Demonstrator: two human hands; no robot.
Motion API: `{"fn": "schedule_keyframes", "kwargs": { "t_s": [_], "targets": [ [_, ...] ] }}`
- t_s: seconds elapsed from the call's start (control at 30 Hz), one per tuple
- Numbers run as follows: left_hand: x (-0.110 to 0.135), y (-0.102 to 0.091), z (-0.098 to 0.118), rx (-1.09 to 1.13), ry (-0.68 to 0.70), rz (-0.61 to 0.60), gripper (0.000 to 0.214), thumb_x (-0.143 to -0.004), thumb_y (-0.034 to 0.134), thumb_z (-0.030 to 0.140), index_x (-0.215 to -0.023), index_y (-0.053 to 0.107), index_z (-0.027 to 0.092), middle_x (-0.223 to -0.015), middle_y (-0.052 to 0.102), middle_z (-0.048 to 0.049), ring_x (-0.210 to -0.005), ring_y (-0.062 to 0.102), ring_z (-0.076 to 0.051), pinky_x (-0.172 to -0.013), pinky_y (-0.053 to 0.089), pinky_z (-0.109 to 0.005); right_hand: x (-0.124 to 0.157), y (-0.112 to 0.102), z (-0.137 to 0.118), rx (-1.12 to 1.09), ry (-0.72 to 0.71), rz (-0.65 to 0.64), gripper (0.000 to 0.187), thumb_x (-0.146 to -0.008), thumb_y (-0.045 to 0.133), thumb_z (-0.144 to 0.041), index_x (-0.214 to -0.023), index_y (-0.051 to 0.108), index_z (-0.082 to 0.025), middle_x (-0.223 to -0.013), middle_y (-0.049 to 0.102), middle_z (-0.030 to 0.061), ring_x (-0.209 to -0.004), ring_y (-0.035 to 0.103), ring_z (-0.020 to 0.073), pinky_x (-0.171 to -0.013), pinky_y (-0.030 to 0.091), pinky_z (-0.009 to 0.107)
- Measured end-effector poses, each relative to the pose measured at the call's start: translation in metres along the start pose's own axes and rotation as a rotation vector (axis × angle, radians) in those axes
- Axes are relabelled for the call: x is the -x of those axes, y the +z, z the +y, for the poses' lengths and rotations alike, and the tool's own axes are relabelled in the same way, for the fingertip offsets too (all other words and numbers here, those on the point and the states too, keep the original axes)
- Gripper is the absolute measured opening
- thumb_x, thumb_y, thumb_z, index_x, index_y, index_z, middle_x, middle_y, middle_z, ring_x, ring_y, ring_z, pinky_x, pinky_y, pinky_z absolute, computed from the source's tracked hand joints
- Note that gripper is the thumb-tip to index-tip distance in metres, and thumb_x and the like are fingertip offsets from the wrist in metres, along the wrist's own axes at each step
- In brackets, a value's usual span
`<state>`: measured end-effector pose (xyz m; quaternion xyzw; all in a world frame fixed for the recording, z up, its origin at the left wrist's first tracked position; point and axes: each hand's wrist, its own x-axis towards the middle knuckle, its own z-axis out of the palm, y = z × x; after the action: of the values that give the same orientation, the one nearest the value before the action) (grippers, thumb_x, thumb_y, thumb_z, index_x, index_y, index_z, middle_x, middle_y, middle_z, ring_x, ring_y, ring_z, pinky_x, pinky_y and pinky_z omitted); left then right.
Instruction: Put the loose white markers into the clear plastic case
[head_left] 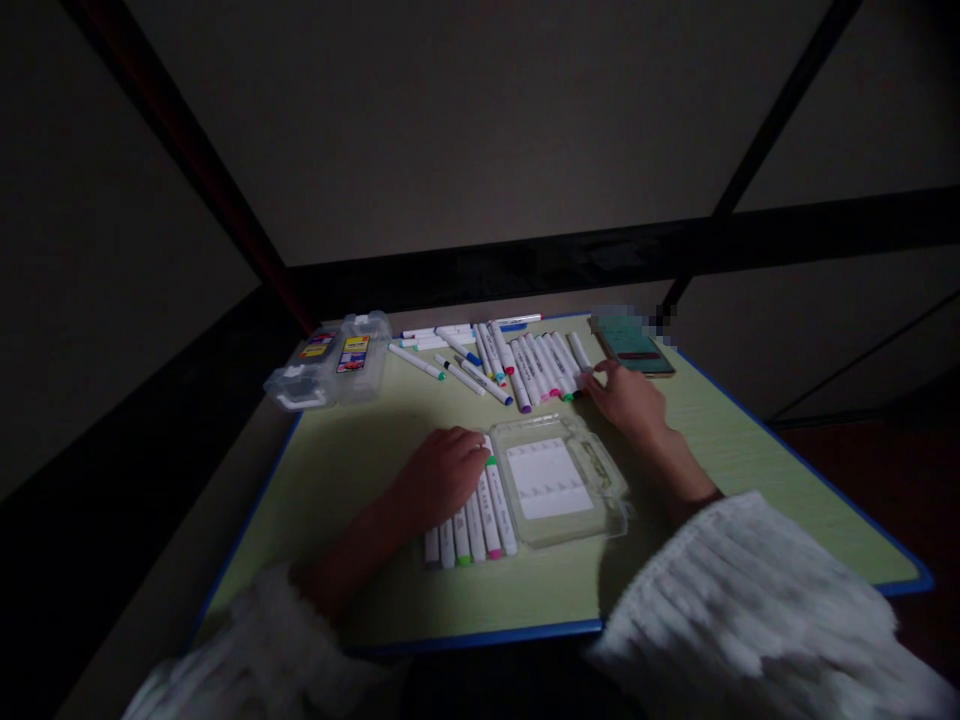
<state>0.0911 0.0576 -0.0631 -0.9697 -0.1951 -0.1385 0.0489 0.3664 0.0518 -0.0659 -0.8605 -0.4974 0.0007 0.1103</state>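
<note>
My left hand (446, 470) rests over a row of white markers (480, 525) lying side by side in one half of an opened clear plastic case. Its fingers lie across the markers, the fingertips near a green-banded marker (493, 475); the palm side is hidden. The case's clear lid (611, 510), with a white paper insert (551, 480), lies flat to the right. Farther back, my right hand (626, 400) has its thumb and fingers closed at the near end of a white marker (578, 350), the rightmost of a loose row of markers (536, 368) on the table.
A second clear case with a handle (364, 365) stands at the back left. Several loose markers (480, 375) lie crossed at the back middle. A phone (637, 347) lies at the back right. The pale green table (750, 450) has a blue edge; a wall stands behind it.
</note>
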Motion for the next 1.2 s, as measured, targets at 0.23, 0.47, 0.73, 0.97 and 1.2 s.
{"fn": "schedule_keyframes", "kwargs": {
  "t_s": [0.23, 0.47, 0.73, 0.97, 1.2],
  "targets": [
    [-0.018, 0.001, -0.069, 0.033, -0.487, 0.248, 0.046, -0.078, 0.045, 0.022, -0.122, 0.039, 0.011, -0.130, 0.039, -0.0148, -0.122, 0.034, -0.026, -0.102, 0.030, -0.043, 0.004, -0.002, -0.004, -0.036, -0.037, 0.064, 0.039, -0.087, 0.035, -0.043, -0.114, 0.052, -0.021, -0.092, 0.065, 0.0131, -0.086, 0.061, 0.0277, -0.066, 0.043, 0.033],
    [-0.028, 0.038, -0.116, 0.091, -0.812, 0.021, 0.064, -0.076, 0.048, 0.029, -0.132, 0.026, 0.006, -0.142, 0.022, -0.0209, -0.132, 0.018, -0.034, -0.105, 0.022, -0.050, 0.006, -0.002, -0.006, -0.043, -0.109, 0.090, 0.037, -0.087, 0.036, -0.040, -0.114, 0.052, -0.020, -0.089, 0.066, 0.0116, -0.086, 0.061, 0.0255, -0.065, 0.041, 0.029],
    [-0.020, 0.054, -0.112, 0.129, -0.777, 0.041, 0.051, -0.079, 0.045, 0.030, -0.124, 0.041, 0.007, -0.139, 0.031, -0.0177, -0.130, 0.025, -0.030, -0.107, 0.023, -0.044, 0.005, -0.002, -0.008, -0.035, -0.156, 0.069, 0.035, -0.086, 0.038, -0.039, -0.113, 0.052, -0.022, -0.090, 0.067, 0.0097, -0.085, 0.061, 0.0238, -0.064, 0.040, 0.028],
    [-0.027, 0.057, -0.111, 0.093, -0.656, 0.026, 0.052, -0.083, 0.039, 0.028, -0.132, 0.032, 0.012, -0.144, 0.024, -0.0121, -0.132, 0.020, -0.027, -0.107, 0.019, -0.045, 0.008, -0.002, -0.012, -0.011, -0.228, 0.043, 0.033, -0.086, 0.039, -0.037, -0.112, 0.053, -0.021, -0.089, 0.067, 0.0088, -0.083, 0.062, 0.0231, -0.062, 0.039, 0.027],
    [-0.027, 0.055, -0.108, 0.038, -0.579, 0.066, 0.037, -0.083, 0.037, 0.023, -0.115, 0.049, 0.008, -0.129, 0.045, -0.0147, -0.122, 0.038, -0.022, -0.103, 0.028, -0.037, 0.009, -0.001, -0.014, 0.026, -0.289, 0.033, 0.034, -0.086, 0.039, -0.036, -0.114, 0.052, -0.022, -0.089, 0.067, 0.0081, -0.082, 0.062, 0.0225, -0.061, 0.038, 0.026]
  ]
}}
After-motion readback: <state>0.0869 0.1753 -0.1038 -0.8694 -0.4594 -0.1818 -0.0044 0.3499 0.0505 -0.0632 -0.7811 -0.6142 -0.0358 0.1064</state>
